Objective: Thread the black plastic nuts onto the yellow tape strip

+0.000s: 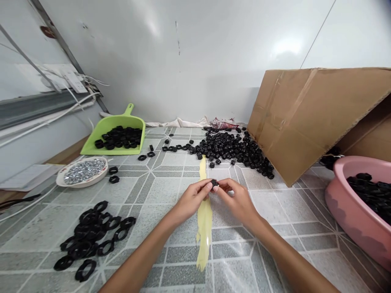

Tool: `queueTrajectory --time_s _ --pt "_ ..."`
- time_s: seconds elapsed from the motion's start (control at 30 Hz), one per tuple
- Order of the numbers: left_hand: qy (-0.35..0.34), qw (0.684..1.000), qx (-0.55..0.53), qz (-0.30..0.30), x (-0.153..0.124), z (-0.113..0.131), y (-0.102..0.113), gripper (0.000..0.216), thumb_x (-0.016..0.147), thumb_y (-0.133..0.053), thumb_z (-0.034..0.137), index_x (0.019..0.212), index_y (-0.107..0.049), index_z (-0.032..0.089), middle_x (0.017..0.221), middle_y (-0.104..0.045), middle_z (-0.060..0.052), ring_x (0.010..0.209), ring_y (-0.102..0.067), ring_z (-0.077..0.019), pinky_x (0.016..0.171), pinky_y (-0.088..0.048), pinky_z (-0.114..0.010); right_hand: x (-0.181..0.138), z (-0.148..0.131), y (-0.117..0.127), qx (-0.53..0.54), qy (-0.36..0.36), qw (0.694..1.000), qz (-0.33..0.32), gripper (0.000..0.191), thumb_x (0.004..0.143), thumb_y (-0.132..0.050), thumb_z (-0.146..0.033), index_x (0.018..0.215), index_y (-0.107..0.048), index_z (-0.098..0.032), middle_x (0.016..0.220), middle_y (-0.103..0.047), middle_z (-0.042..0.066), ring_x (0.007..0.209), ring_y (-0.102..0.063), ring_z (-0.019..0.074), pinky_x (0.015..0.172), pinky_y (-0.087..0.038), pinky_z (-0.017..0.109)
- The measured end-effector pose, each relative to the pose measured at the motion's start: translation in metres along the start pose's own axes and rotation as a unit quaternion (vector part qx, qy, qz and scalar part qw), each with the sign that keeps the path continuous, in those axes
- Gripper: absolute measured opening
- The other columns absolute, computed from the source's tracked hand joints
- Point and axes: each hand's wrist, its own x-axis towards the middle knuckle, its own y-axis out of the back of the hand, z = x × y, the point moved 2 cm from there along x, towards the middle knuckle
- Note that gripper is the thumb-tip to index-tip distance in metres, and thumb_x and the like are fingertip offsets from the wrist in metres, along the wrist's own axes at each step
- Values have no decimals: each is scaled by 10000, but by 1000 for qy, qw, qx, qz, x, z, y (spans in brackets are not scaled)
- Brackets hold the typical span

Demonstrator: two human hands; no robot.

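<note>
Both hands meet in the middle of the view, pinching one small black plastic part (214, 184) between thumbs and fingertips. My left hand (193, 197) grips it from the left, while my right hand (234, 198) holds its right side. Fingers cover much of the part, so its full shape is hidden. Under the hands runs a torn strip of yellow tape (204, 224) stuck to the tiled-pattern surface. Just beyond lies a big heap of small black parts (229, 146), a row of them trailing left. Larger black rings (88, 230) are piled at the lower left.
A green dustpan (106, 122) holds more black pieces at the back left. In front of it stands a white dish (100, 179) of shiny metal bits. On the right are a tilted cardboard box (305, 114) and a pink basin (351, 203) with black parts. A white wall (195, 61) closes the back.
</note>
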Motion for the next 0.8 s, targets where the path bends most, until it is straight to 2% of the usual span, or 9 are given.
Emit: queueTrajectory --time_s 0.13,0.23,0.33,0.4,0.47,0.53,0.63,0.73,0.8 --pt "12 1000 -9 -15 -1 -3 -1 481 922 -559 513 1315 -597 239 1174 -645 -88 943 -597 -205 851 -479 -327 2 3 1 -10 -31 999 -18 372 993 -467 -464 791 -626 -194 750 -652 4 709 -585 162 661 -413 273" --pt "8 1000 -10 -20 0 -6 -1 484 933 -539 514 1329 -579 238 1163 -647 -90 897 -603 -190 833 -478 -321 4 9 1 1 -33 999 -22 454 1016 -387 -484 724 -582 -196 703 -615 5 694 -572 167 667 -408 282" --pt "8 1000 -18 3 4 -8 0 483 944 -516 509 1303 -586 194 1009 -665 -74 814 -585 -171 786 -462 -301 7 15 1 27 -29 999 -28 368 1013 -398 -457 913 -646 -204 841 -662 30 764 -605 185 729 -443 303" --pt "7 999 -27 17 5 -9 0 484 944 -515 507 1281 -591 168 915 -652 -57 779 -570 -163 761 -451 -290 8 17 2 58 -36 997 -23 285 979 -487 -429 1119 -623 -222 1005 -673 50 853 -628 197 770 -465 314" --pt "1 999 -30 19 5 -9 -1 478 940 -523 507 1265 -598 164 894 -642 -47 763 -562 -157 748 -444 -281 9 17 1 95 -34 994 -33 312 926 -588 -396 1192 -591 -233 1101 -659 60 937 -630 206 784 -476 310" --pt "-2 1000 -26 8 4 -10 -1 466 940 -524 510 1253 -610 174 908 -645 -46 755 -558 -150 741 -442 -275 9 15 0 122 -25 991 -51 296 900 -628 -375 1156 -603 -227 1085 -665 54 948 -628 205 770 -474 299" --pt "1 1000 -17 -6 2 -10 -1 459 941 -518 518 1230 -628 179 923 -651 -47 755 -556 -149 734 -442 -271 7 14 -2 113 -32 992 -47 233 925 -593 -408 1027 -641 -204 928 -685 36 820 -621 186 711 -452 290" --pt "-7 1000 -14 -16 3 -9 -2 446 943 -514 512 1196 -645 168 928 -649 -48 747 -548 -146 727 -439 -271 6 15 -3 76 -51 996 -22 375 969 -494 -483 795 -641 -185 750 -643 24 719 -579 175 676 -430 292" --pt "-15 1000 -13 -12 4 -8 -2 435 950 -502 505 1166 -655 159 908 -648 -45 726 -540 -142 712 -432 -268 8 17 -2 81 -58 995 -10 408 973 -471 -503 771 -629 -186 732 -625 22 708 -571 173 677 -431 293"
